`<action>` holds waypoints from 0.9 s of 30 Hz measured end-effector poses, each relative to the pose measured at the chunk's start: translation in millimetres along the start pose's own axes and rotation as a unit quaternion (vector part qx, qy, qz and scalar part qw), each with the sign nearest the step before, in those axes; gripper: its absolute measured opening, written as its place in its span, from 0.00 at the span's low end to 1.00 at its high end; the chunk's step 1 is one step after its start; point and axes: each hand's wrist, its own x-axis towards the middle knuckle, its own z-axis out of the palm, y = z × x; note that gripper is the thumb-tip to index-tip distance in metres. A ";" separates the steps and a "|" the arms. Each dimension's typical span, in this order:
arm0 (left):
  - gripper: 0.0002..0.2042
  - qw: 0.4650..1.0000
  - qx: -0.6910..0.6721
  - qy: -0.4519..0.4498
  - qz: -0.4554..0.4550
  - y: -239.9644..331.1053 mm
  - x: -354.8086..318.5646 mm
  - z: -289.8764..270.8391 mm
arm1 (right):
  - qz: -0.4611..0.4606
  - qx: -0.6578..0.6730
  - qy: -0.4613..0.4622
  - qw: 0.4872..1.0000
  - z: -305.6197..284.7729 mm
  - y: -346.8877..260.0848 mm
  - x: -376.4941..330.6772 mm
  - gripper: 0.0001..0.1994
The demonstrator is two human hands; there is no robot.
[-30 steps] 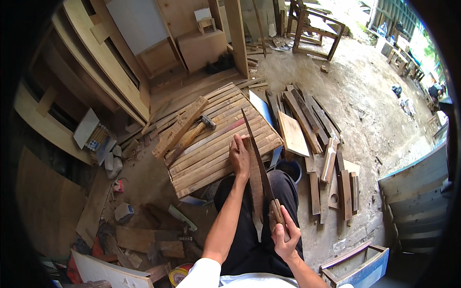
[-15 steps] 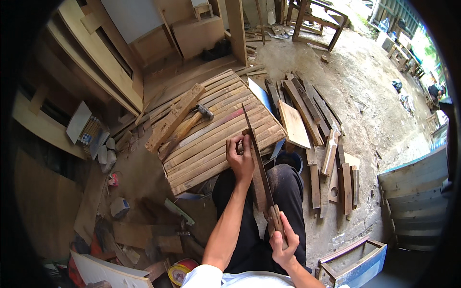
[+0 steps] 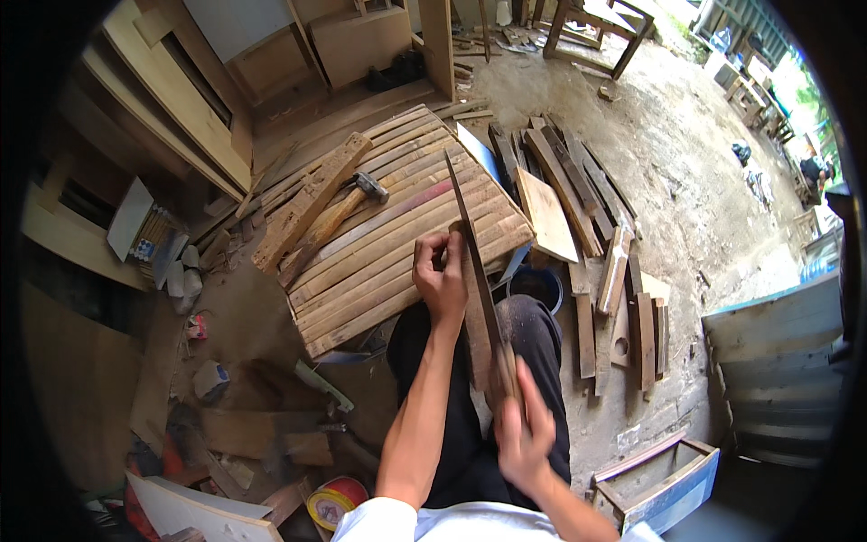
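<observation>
A handsaw [image 3: 485, 298] stretches away from me, its dark blade narrowing to a tip over the slatted wooden bench [image 3: 379, 262]. My right hand [image 3: 524, 438], slightly smeared by motion, is wrapped round the saw's wooden handle above my lap. Just left of the blade, my left hand [image 3: 442, 278] is closed on the far end of a brown wooden board [image 3: 476, 348], which lies lengthwise beside the saw over my legs. Pale dust specks my dark trousers. On the bench rest a hammer [image 3: 369, 186] and a thick wooden beam [image 3: 316, 199].
Right of the bench, several timber offcuts [image 3: 587, 199] are piled on the ground, near a dark bucket [image 3: 536, 282]. An open wooden drawer [image 3: 659, 479] lies at lower right. A round yellow-red tin [image 3: 336, 501] stands at lower left. Wooden cabinets [image 3: 181, 99] stand at far left.
My right hand and the saw have moved forward, away from my body. The whole view has shifted slightly; my left hand keeps its hold on the board.
</observation>
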 end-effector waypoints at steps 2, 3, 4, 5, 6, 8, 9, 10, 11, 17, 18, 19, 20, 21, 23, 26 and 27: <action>0.06 1.000 -0.016 0.010 0.017 -3.0 -1.2 0.0 | -0.093 -0.089 0.005 0.992 -16.3 -19.4 -56.3 0.26; 0.06 0.999 -0.018 0.014 0.024 -3.3 -3.3 1.0 | -0.104 -0.102 -0.007 0.989 -20.8 -25.7 -66.5 0.27; 0.06 0.999 -0.029 0.015 0.007 -3.1 -4.7 -0.9 | -0.048 0.096 -0.057 0.993 -20.7 -30.5 -64.2 0.27; 0.06 0.999 -0.035 0.004 -0.019 -2.5 -6.5 -1.9 | -0.053 0.055 -0.028 0.997 -16.2 -33.6 -53.9 0.25; 0.05 0.998 -0.051 -0.001 -0.039 -2.1 -6.5 -0.8 | -0.065 0.012 0.002 0.998 -9.3 -29.6 -21.7 0.24; 0.06 0.998 -0.049 -0.014 -0.029 -0.8 -5.0 -1.2 | -0.085 -0.027 0.048 0.995 17.3 -12.5 61.4 0.22; 0.07 0.998 -0.052 -0.015 -0.022 0.3 -3.0 -2.6 | -0.090 0.040 0.055 0.994 33.2 -4.1 100.2 0.22; 0.07 0.998 -0.050 -0.015 -0.019 1.6 -2.6 -2.8 | -0.117 0.077 0.050 0.989 46.5 4.8 132.2 0.22; 0.08 0.999 -0.019 -0.019 -0.026 2.6 -2.0 -3.8 | -0.138 0.025 0.041 0.989 48.6 10.8 146.7 0.21; 0.07 0.999 -0.026 -0.008 -0.032 -0.8 -5.4 0.7 | 0.059 0.040 0.023 0.997 -0.9 -6.0 7.5 0.25; 0.07 1.000 -0.012 -0.004 -0.014 -1.1 -6.2 1.0 | 0.052 0.032 0.005 0.998 -7.1 -15.0 -24.5 0.27; 0.08 1.000 -0.004 0.006 0.009 -1.7 -7.1 1.1 | 0.051 0.028 -0.011 0.998 -13.4 -26.9 -50.7 0.26; 0.08 1.000 0.010 0.008 0.025 -1.8 -7.2 0.9 | 0.034 0.026 -0.011 0.999 -15.6 -26.5 -51.6 0.26; 0.07 1.000 0.000 0.002 -0.002 -1.8 -7.1 0.4 | 0.015 0.036 -0.002 0.999 -13.0 -32.1 -48.5 0.26; 0.07 1.000 -0.010 -0.016 -0.009 -1.3 -5.1 -0.5 | -0.049 0.020 0.029 0.998 4.0 -26.9 3.5 0.25; 0.07 1.000 -0.023 -0.015 -0.008 1.8 -3.2 -2.4 | -0.095 -0.003 0.051 0.994 39.7 -9.1 112.6 0.24; 0.08 0.999 -0.033 -0.015 -0.014 3.3 -2.2 -2.7 | -0.061 0.054 0.050 0.995 45.7 -6.8 134.0 0.23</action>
